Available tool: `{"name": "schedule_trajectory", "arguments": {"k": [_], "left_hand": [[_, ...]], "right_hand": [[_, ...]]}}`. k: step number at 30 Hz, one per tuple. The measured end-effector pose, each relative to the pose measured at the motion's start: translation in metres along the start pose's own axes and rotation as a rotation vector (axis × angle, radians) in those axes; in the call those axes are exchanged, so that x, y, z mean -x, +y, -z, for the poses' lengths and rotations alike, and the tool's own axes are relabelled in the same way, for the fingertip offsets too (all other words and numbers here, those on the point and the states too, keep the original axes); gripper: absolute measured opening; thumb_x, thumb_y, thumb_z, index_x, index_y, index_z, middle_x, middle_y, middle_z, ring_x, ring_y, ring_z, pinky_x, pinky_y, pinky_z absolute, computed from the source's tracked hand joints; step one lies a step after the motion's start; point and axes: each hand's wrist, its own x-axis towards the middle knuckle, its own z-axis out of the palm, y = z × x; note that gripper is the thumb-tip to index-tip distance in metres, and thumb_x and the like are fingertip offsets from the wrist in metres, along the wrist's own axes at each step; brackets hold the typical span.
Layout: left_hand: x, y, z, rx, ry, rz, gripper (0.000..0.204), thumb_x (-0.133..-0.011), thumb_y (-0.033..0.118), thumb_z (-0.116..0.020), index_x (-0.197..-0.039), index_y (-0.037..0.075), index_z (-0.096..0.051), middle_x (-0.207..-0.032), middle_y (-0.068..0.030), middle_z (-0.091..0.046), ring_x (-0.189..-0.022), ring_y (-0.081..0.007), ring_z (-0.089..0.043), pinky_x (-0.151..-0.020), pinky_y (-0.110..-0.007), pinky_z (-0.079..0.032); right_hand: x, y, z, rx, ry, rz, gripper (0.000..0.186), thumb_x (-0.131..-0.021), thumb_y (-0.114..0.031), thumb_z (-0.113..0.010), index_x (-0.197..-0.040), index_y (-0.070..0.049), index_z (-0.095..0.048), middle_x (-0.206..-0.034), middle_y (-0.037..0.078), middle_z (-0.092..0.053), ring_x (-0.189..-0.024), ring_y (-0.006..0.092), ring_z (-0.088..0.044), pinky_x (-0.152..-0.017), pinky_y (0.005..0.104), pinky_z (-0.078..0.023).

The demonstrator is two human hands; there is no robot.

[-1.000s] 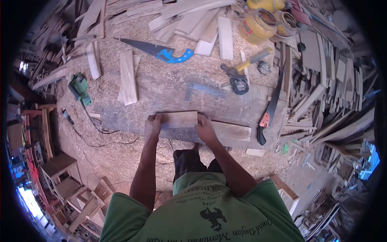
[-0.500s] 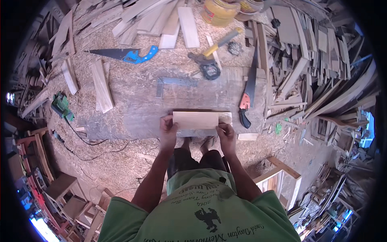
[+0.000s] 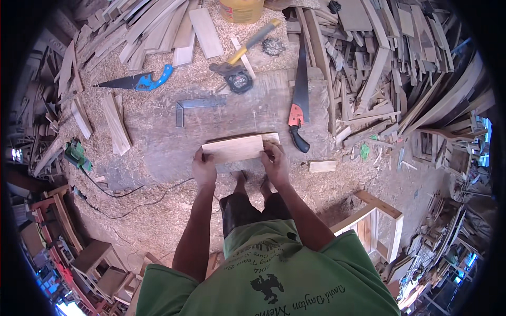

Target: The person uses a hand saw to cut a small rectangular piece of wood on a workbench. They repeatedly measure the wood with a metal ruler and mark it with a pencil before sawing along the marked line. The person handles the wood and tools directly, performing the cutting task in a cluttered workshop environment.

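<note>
My left hand [image 3: 204, 167] grips the left end of a short pale board [image 3: 232, 150] near the front edge of the workbench [image 3: 150, 160]. My right hand [image 3: 275, 164] pinches that board's right end, where a second board [image 3: 271, 136] shows behind it, sticking out slightly to the right. Beyond them lie a metal square [image 3: 203, 102], a black tape measure [image 3: 240, 81] and a hammer [image 3: 237, 55] with a yellow handle. A saw [image 3: 298, 121] with an orange-and-black handle lies to the right of my right hand.
A blue-handled saw [image 3: 150, 80] and a green power tool [image 3: 76, 155] with a cord lie at left. Pale boards [image 3: 205, 31] and a yellow container [image 3: 240, 10] are at the back. Scrap wood [image 3: 369, 79] is heaped at right; a wooden frame [image 3: 390, 221] stands lower right.
The two boards have gone from offset sideways to mostly overlapping, with my right hand now at their shared right end. The whole view has shifted.
</note>
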Motion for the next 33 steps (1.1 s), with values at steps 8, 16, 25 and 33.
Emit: {"name": "schedule_trajectory", "arguments": {"k": [8,16,25,33], "left_hand": [[0.012,0.020,-0.015,-0.003,0.040,0.053,0.026,-0.097,0.010,-0.074,-0.118,-0.005,-0.079,-0.096,-0.0118,-0.081,-0.086,-0.0190,-0.070,-0.080,-0.039,-0.057],[-0.013,-0.027,-0.022,-0.445,0.075,-0.034,0.050,-0.097,0.030,-0.074,-0.144,0.014,-0.071,-0.110,-0.0246,-0.079,-0.105,-0.0488,-0.078,-0.093,-0.060,-0.061],[0.003,0.017,-0.028,-0.512,0.126,0.066,0.038,-0.098,0.023,-0.067,-0.131,0.009,-0.078,-0.113,-0.0260,-0.080,-0.107,-0.0496,-0.077,-0.094,-0.059,-0.061],[0.001,0.036,-0.021,-0.489,0.109,0.123,0.034,-0.095,0.026,-0.070,-0.122,0.008,-0.081,-0.112,-0.0244,-0.082,-0.109,-0.0462,-0.078,-0.095,-0.054,-0.062]], "right_hand": [[-0.006,-0.027,0.021,0.387,-0.054,0.096,0.044,-0.103,-0.018,-0.076,-0.142,0.000,-0.068,-0.126,0.029,-0.069,-0.117,0.0500,-0.067,-0.101,0.0571,-0.056],[-0.008,0.016,0.012,0.095,-0.092,0.174,0.044,-0.106,-0.015,-0.077,-0.144,0.006,-0.068,-0.131,0.022,-0.072,-0.120,0.0369,-0.072,-0.104,0.0468,-0.058],[-0.013,0.022,0.028,0.032,-0.128,0.168,0.031,-0.099,-0.013,-0.082,-0.127,0.000,-0.076,-0.112,0.015,-0.071,-0.103,0.0297,-0.071,-0.095,0.0421,-0.058],[-0.019,0.021,0.034,-0.105,-0.187,0.092,0.022,-0.098,-0.009,-0.079,-0.118,0.002,-0.079,-0.109,0.010,-0.070,-0.100,0.0214,-0.070,-0.091,0.0382,-0.056]]}}
